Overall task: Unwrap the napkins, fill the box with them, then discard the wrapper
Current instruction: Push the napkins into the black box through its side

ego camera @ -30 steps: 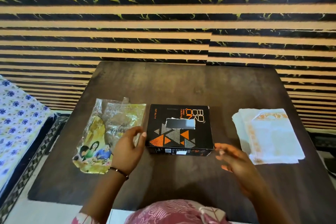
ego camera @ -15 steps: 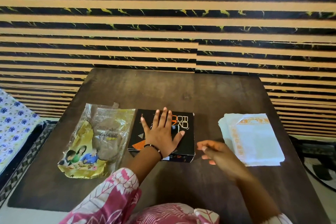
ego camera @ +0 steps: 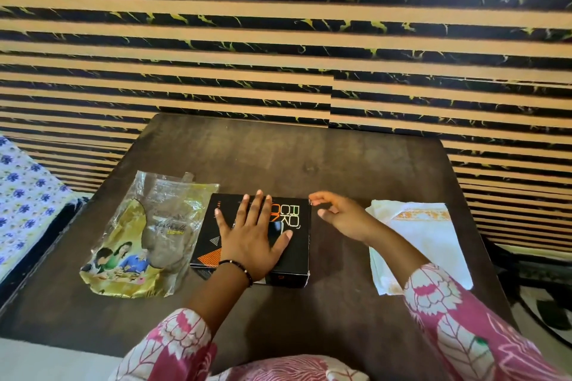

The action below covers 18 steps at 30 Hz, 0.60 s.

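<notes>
Since half a second ago the right hand (ego camera: 340, 218) has travelled forward from near the front corner of the box (ego camera: 294, 244) to a spot level with its far right corner, just beside that edge, while the left hand (ego camera: 252, 243) has stayed spread on the lid. That left hand lies flat with straight, splayed fingers pressing on the black box top, gripping nothing; a thin beaded bracelet (ego camera: 240, 267) circles its wrist. The right hand hangs with fingers loosely curled and parted, holding nothing, and whether its fingertips touch the box cannot be told. The box sits closed in the middle of the dark wooden table (ego camera: 309, 158), with orange and grey triangle print and lettering on its lid. Just left of it lies the emptied wrapper (ego camera: 145, 241), crumpled clear and yellow plastic with printed figures at its near end, its edge close to the box side. Right of the box, behind the right forearm, rests the stack of white napkins (ego camera: 430, 238) with an orange border, unwrapped and apart from the box. Pink floral sleeves (ego camera: 448, 315) cover both forearms. A striped tan and black wall (ego camera: 278, 40) stands behind the table, and blue-flowered fabric (ego camera: 24, 204) shows at far left.
</notes>
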Motion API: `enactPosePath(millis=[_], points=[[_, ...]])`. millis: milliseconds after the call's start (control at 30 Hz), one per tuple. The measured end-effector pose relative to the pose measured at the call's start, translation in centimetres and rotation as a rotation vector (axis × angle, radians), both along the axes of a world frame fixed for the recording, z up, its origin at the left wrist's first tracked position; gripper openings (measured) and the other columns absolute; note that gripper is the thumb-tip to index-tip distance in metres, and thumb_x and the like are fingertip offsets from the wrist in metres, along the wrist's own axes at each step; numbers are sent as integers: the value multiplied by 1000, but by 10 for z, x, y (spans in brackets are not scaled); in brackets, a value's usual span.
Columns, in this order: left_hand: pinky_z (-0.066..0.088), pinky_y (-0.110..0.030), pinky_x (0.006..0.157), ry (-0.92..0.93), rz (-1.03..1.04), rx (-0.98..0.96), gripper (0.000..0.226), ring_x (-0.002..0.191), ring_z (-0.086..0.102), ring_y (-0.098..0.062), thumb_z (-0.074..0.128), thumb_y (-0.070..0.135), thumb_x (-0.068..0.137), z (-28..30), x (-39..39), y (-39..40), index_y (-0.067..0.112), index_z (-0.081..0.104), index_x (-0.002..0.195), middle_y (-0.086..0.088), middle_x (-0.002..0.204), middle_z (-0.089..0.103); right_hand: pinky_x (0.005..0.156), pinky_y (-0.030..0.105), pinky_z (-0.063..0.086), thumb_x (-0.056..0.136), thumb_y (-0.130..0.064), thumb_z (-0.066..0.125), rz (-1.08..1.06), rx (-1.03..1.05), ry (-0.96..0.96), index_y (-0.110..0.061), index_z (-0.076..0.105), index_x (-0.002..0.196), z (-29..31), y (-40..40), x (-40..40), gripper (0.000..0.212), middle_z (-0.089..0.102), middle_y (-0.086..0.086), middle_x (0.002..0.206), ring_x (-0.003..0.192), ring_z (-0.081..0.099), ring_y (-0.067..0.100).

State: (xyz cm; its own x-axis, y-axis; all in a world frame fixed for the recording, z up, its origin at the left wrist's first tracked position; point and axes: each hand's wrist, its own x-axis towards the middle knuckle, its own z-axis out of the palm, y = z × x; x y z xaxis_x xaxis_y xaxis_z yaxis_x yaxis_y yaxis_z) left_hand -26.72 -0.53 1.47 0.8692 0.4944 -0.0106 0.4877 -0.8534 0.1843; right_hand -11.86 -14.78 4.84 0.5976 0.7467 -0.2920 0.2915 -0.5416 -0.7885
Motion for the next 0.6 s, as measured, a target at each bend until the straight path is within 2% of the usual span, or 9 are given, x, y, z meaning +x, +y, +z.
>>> enactPosePath(millis=[67,100,167,200,233,300,333,433,600], points=[[-7,-67,107,8,16,2,80,144,-4,-18,8,72,76,0,0,-1,31,2,144,8,157,0,54,5,41,92,-1,46,43,3,22,-12,50,127,-1,0,8,37,56,6,126,65,52,10],[-6,-67,107,8,22,7,80,144,-4,-17,8,73,76,0,0,-1,31,2,144,9,157,0,48,5,39,92,-1,46,58,-1,30,-11,51,126,-1,-1,12,36,56,5,123,59,52,7],[-5,-68,106,7,31,17,79,144,-3,-17,8,73,76,0,0,-2,32,1,144,10,157,0,45,6,40,92,-4,48,76,-20,20,-9,55,121,2,-4,20,31,57,3,114,52,54,-4],[-4,-68,107,13,34,20,79,144,-3,-17,8,73,76,0,0,-2,32,1,144,10,157,0,49,7,42,92,-7,50,93,-36,4,-8,58,118,4,-6,24,27,58,3,109,54,56,-9],[-4,-68,107,20,37,23,79,144,-3,-16,8,73,76,-1,1,-2,32,1,144,10,157,0,59,11,45,91,-12,52,114,-66,-28,-8,61,113,7,-10,27,24,60,4,106,65,59,-9],[-3,-67,107,29,37,25,80,144,-3,-17,7,73,76,-1,1,-2,32,0,144,10,157,-1,80,24,46,90,-22,56,146,-162,-120,-10,66,105,11,-17,32,22,66,7,106,94,62,13],[-3,-67,108,32,34,27,81,144,-3,-17,7,73,75,-1,1,-2,32,0,144,10,157,-1,86,30,46,89,-25,56,154,-223,-177,-10,67,104,12,-22,33,23,67,8,108,99,61,21],[-4,-66,108,40,32,29,82,144,-4,-17,4,73,74,-1,1,-1,31,0,144,10,157,-2,92,36,49,89,-26,56,147,-356,-366,-14,63,115,6,-32,24,30,66,9,119,107,60,28],[-2,-66,108,34,27,38,83,144,-2,-17,3,73,73,-1,1,-2,30,3,145,9,157,0,98,29,44,90,-17,55,142,-363,-442,-17,48,132,-32,-40,-17,42,51,7,139,118,55,26]])
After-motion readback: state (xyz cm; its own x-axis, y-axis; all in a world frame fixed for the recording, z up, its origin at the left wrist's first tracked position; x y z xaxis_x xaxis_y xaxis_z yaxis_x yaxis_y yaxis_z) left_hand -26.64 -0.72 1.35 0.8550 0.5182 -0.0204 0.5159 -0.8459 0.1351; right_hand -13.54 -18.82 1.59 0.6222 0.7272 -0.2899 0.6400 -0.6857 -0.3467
